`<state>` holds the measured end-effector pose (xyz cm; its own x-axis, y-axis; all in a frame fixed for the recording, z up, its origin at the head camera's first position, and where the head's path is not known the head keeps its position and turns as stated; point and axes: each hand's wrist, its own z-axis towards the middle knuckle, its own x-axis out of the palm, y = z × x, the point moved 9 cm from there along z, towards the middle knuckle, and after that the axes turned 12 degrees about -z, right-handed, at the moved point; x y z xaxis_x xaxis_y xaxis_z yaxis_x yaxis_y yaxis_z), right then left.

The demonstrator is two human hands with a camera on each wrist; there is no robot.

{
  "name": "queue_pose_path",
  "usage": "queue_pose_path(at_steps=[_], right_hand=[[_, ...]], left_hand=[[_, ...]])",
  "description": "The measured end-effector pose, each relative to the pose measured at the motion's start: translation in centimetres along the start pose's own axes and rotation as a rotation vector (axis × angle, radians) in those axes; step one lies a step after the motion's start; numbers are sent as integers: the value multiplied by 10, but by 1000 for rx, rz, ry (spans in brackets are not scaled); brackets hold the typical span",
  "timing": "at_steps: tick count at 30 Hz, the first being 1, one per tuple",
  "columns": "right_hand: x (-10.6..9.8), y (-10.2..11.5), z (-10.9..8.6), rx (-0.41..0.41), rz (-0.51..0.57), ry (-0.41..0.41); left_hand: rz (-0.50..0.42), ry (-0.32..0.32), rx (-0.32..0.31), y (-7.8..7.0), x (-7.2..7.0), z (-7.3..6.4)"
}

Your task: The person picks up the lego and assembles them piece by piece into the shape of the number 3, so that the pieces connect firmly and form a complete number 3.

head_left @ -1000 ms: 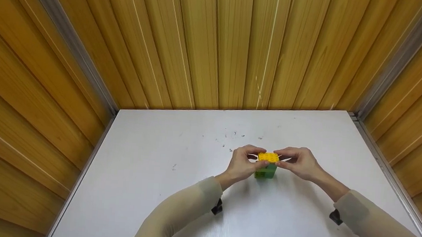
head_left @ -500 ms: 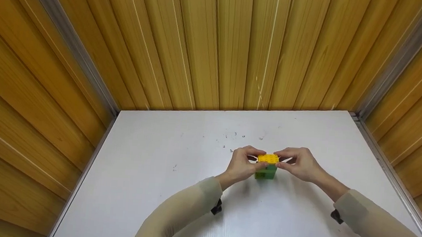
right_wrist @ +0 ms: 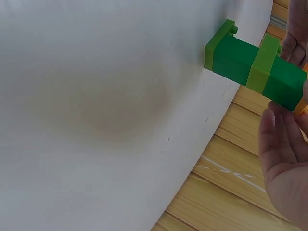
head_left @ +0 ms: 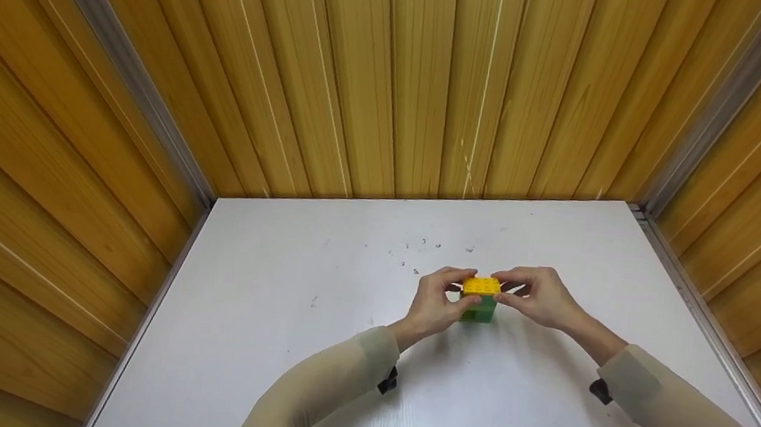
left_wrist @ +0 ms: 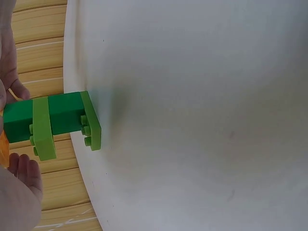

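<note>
A toy brick stack stands upright on the white table. Its topmost piece is a yellow brick with studs on its upper face. Below it, dark green bricks alternate with wider light green plates, whose studs stick out on one side. My left hand pinches the stack's top from the left, thumb at the front and fingertips behind. From the right, my right hand pinches the yellow brick in the same way. In both wrist views the yellow brick is mostly cut off or covered by fingers.
The white table has small dark marks behind the stack. Yellow wood-look panels rise at the back and both sides, with grey metal strips at the corners. Black wrist cameras hang under both sleeves.
My left thumb has slid slightly lower, to just under the yellow brick's front edge. The stack sits a touch further left in view. Both hands stay at its top.
</note>
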<state>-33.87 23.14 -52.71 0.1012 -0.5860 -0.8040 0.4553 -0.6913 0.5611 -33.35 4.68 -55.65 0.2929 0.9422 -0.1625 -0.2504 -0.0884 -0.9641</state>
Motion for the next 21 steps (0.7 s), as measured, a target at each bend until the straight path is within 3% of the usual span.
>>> queue_pose_path(at_steps=[13, 21], right_hand=[[10, -8, -6, 100, 116, -33], [6, -9, -4, 96, 119, -59]], left_hand=[[18, 5, 9, 4, -5, -6], [-10, 7, 45, -1, -7, -4]])
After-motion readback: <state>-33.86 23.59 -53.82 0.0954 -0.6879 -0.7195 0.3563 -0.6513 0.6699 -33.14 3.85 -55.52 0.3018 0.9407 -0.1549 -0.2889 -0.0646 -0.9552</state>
